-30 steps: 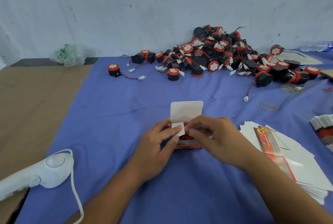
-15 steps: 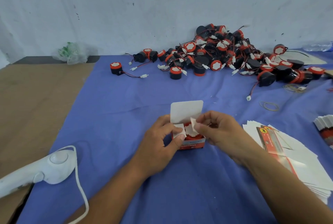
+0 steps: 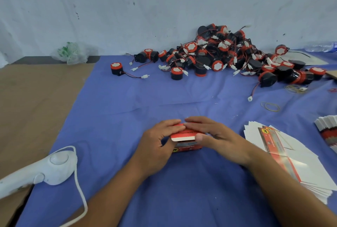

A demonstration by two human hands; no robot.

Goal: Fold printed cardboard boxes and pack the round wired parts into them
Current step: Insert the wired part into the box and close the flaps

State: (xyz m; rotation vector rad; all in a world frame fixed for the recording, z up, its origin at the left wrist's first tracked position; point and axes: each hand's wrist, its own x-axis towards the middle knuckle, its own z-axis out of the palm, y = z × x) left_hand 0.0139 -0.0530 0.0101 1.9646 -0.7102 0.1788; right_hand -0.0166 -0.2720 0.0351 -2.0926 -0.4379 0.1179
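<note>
Blue cloth (image 3: 127,110) covered the tabletop below a scuffed white wall, with brown board (image 3: 27,108) showing at the left. Half a second before, the lid stood upright with its white inside showing, and both hands were pinching the small side flaps over a red-topped part seated in the box. Now the lid (image 3: 184,132) was folded down over the box (image 3: 187,148), which sat front and centre on the cloth, and the part was hidden. The left hand (image 3: 160,141) held the box's left end, fingers curved over the top and thumb on the near side. The right hand (image 3: 215,135) lay spread flat on the lid, pressing down, thumb against the lid's front edge. The white tuck flap (image 3: 182,137) still jutted over the printed front face, so it was not yet tucked in. Judgement: this box is one tuck from closed. The heap of round wired parts (image 3: 218,57) lay well apart by the wall. A fanned stack of flat boxes (image 3: 300,163) waited just right of the right hand. A white corded handle (image 3: 54,167) lay at the near left, untouched.
</note>
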